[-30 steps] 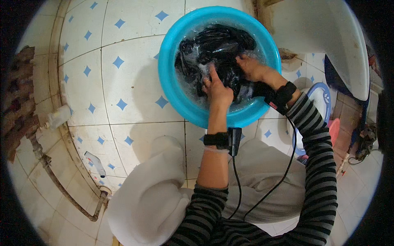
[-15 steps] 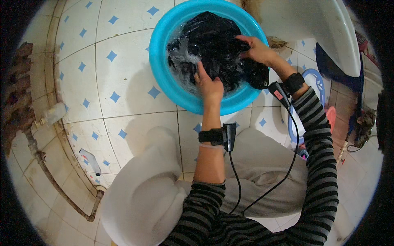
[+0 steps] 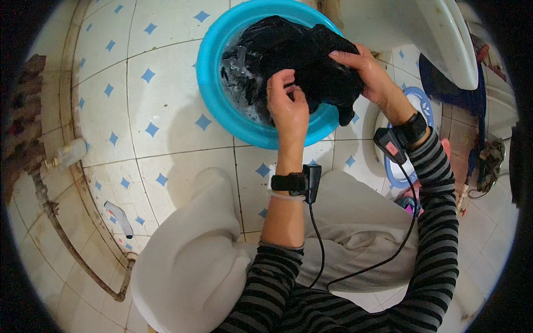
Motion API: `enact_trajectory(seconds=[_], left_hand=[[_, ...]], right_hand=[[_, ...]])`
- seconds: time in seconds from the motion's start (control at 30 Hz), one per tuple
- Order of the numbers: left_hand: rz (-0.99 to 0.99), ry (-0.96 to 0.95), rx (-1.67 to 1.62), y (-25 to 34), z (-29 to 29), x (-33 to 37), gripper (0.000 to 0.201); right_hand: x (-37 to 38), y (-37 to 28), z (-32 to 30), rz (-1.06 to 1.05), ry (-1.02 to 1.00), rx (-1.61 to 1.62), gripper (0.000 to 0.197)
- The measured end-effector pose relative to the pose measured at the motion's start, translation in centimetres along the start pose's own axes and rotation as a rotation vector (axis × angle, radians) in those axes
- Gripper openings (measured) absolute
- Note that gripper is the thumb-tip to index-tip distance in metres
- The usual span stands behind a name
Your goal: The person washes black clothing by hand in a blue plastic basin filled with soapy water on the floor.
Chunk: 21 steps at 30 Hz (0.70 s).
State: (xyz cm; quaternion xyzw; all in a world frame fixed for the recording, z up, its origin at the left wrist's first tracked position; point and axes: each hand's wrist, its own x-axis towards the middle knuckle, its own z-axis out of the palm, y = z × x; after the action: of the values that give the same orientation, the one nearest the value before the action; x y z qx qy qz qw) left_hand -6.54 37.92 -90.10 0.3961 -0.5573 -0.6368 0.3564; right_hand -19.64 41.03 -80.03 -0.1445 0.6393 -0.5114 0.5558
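A soaked black garment (image 3: 316,61) is bunched in a round blue basin (image 3: 214,105) of sudsy water (image 3: 244,69). My right hand (image 3: 369,72) grips its right side, thumb on top, fingers mostly hidden behind the cloth. That side is raised over the basin's right rim, and a narrow end hangs outside. Above the near part of the basin, my left hand (image 3: 287,105) has its fingers loosely bent. A gap shows between fingers and thumb, and I see no cloth pinched there. Both wrists wear black straps with small cabled devices.
A white ceramic fixture (image 3: 433,33) overhangs the basin's far right. Beside my right forearm lies a blue-and-white oval basin (image 3: 419,105). A rusty pipe (image 3: 78,250) runs along the left wall, near a white bottle-like item (image 3: 118,219) on the tiled floor.
My right hand has moved right and lifted the garment's right side over the rim. My left hand has risen slightly from the cloth, its fingers more bent.
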Motion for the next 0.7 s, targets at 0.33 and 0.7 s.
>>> enact_trajectory(seconds=[0.33, 0.7], left_hand=[[-0.551, -0.155, -0.125, 0.1, -0.4, 0.6, 0.032], [-0.623, -0.399, -0.444, 1.6, 0.2, -0.3, 0.032]], right_hand=[[-3.2, -0.8, 1.2, -0.056, -0.068, 0.165, 0.034], [-2.5, -0.2, 0.2, 0.009, -0.023, 0.158, 0.035]])
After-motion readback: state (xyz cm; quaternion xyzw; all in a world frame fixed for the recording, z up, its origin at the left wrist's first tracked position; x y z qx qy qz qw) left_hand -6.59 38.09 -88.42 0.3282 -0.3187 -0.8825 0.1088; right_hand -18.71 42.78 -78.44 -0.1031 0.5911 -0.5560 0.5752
